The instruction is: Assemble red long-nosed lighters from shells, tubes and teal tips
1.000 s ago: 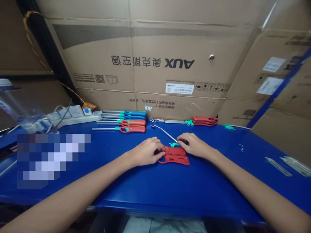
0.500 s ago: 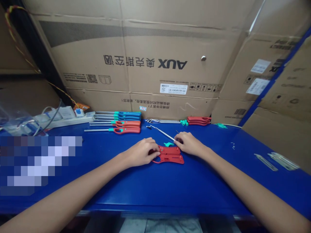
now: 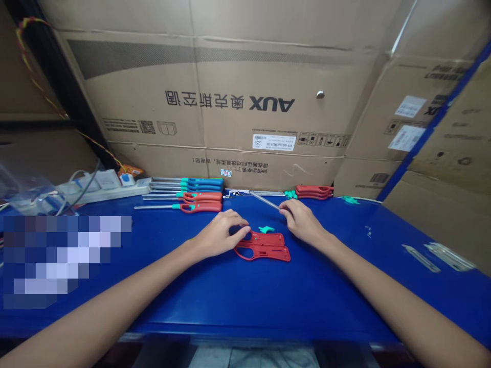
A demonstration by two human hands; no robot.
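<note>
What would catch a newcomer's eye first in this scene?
The bright red plastic pieces stand out mid-way across the blue table, between the left hand and the right hand, which holds a thin metal rod. Behind them lies a row of long tools with red and blue handles, and a big AUX cardboard box fills the background.

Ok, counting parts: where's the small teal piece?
In the head view, the small teal piece lies on the blue table, just beyond the red handle halves, between the left hand and right hand.

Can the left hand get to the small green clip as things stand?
Probably yes. The left hand is just left of the green clip, and nothing stands between them; the red plastic handle pieces lie below the clip in this view, not in the way.
</note>
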